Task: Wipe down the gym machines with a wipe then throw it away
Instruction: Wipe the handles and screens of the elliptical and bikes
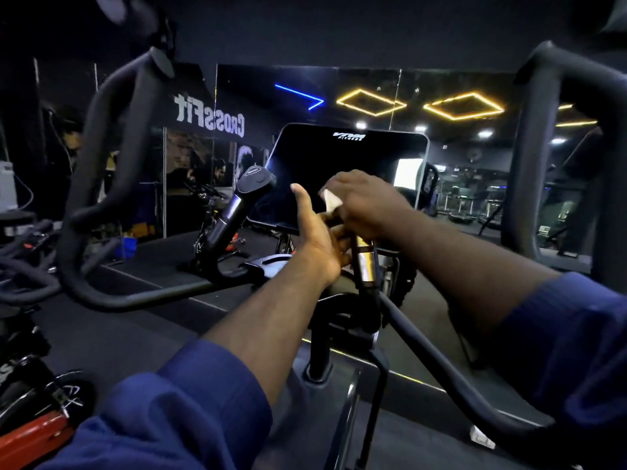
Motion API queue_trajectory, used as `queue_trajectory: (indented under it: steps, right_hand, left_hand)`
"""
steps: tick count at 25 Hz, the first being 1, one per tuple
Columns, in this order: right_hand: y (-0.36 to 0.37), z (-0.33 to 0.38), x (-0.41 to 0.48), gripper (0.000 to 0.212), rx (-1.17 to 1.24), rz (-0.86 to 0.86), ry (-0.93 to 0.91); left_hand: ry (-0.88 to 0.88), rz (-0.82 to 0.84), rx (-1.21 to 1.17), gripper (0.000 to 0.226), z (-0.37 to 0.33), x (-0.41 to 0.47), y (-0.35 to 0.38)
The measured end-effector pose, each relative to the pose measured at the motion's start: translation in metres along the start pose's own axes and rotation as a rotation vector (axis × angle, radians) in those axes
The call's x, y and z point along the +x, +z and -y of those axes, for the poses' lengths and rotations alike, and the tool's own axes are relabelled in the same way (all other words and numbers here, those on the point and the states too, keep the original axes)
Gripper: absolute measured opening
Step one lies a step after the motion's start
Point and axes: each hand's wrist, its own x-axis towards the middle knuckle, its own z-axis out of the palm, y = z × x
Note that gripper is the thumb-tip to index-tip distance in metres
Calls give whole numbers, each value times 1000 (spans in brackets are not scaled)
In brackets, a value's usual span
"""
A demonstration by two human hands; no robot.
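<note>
While the right hand (pixel 366 205) is pinching the wipe (pixel 330 200) onto the top of the handle (pixel 364 256) near the screen (pixel 339 164), with the left hand (pixel 315 232) gripping that handle lower down, wiping is looking midway and binning is not yet happening.

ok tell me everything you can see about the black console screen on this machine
The glossy black rectangular console screen has rounded corners and a small white logo at top centre. It is dark, apparently off, with a bright white reflection near its right edge. It leans back between the black curved handlebars. The right hand holds a crumpled white wipe at its lower part; the left hand raises its thumb before the bottom edge.
</note>
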Motion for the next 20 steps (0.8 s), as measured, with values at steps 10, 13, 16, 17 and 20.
queue_trajectory:
  steps: [10,13,16,17,20]
  right_hand:
    - [18,-3,35,53,767,-170,1056]
    - [48,-12,25,80,1205,-348,1142]
    - [23,19,-7,63,1032,-395,1066]
    - [21,24,-17,59,968,-387,1025]
    - [21,43,-40,61,912,-395,989]
  left_hand:
    - [4,-187,69,100,3,-2,-2]
    - [4,-171,70,99,3,-13,-2]
    - [7,-139,96,100,14,-22,6]
    - [13,-142,107,103,20,-20,8]
    - [27,-168,119,125,34,-21,11]
